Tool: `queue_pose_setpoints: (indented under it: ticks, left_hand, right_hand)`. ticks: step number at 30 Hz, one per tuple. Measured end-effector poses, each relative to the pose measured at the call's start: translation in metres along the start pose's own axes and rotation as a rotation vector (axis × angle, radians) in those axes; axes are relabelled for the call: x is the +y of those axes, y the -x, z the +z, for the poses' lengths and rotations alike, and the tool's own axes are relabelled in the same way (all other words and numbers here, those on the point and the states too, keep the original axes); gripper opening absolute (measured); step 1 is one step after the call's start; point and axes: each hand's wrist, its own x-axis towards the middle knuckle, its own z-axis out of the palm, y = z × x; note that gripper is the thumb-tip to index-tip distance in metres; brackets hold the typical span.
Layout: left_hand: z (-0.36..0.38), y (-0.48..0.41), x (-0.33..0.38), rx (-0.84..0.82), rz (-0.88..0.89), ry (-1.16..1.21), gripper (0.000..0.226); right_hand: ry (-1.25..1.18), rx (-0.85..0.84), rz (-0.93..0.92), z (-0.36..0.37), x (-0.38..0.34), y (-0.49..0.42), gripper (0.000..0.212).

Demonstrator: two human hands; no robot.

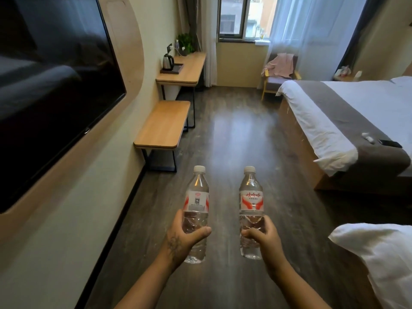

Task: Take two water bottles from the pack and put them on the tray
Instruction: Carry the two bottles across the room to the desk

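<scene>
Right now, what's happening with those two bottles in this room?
A person is standing in a hotel room holding one water bottle upright in each hand: the left hand grips the left bottle and the right hand grips the right bottle, both low on the body. Both bottles are capped and off the floor. Ahead, on the far desk by the wall, a dark tray carries a kettle. Neither bottle is on it yet.

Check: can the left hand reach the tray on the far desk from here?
Probably not yet. The left hand grips a bottle over the floor; the tray sits far off, though the way looks clear.
</scene>
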Motion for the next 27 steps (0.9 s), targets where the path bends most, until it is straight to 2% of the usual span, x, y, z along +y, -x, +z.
queue_pose_setpoints:
  ticks: [9,21,27]
  left_hand:
    - [-0.005,-0.195,0.032,0.025,0.023,-0.021,0.088]
    - [-0.054,-0.476,0.088,-0.051,0.001,-0.018,0.091]
    - [-0.067,-0.596,0.109,-0.045,-0.028,0.004,0.088]
  right_hand:
    - [-0.017,0.022,-0.015,0.016,-0.043,-0.192,0.065]
    - [-0.037,0.081,0.003,0.085,-0.099,-0.447,0.067]
    - [-0.019,0.053,0.023,0.100,-0.124,-0.565,0.067]
